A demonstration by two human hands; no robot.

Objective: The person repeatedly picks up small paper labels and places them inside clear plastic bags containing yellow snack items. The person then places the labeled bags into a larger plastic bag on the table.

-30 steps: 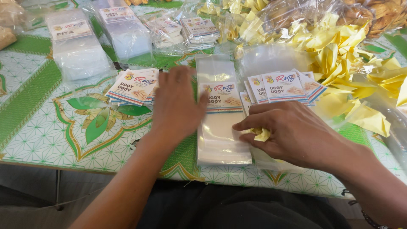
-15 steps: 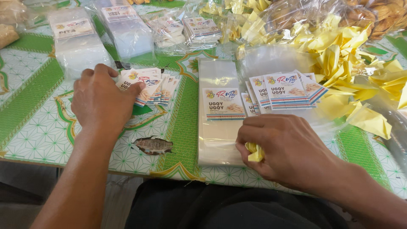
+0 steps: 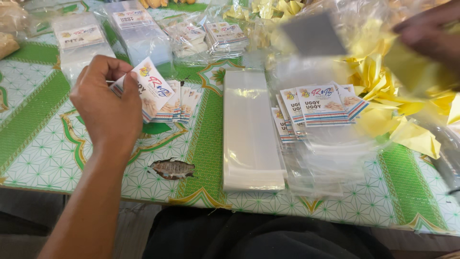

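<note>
My left hand point(image 3: 108, 103) pinches a small printed label card point(image 3: 151, 88) and holds it tilted above a fanned pile of the same cards point(image 3: 177, 103) on the table. My right hand point(image 3: 426, 33) is raised at the upper right, blurred, gripping a clear plastic bag point(image 3: 330, 38) with a yellow piece point(image 3: 417, 72) at the fingers. A neat stack of empty clear bags point(image 3: 249, 134) lies flat in the middle. To its right lie clear bags fitted with label cards point(image 3: 318, 108).
A heap of yellow folded papers point(image 3: 383, 76) covers the right side. Wrapped bundles of bags and labels point(image 3: 136, 33) stand at the back. The green and white tablecloth point(image 3: 38, 144) has a torn hole point(image 3: 172, 169) near the front edge.
My left hand has picked one card up off the pile. My right hand has risen from the table's front to the upper right, carrying a clear bag off the stack.
</note>
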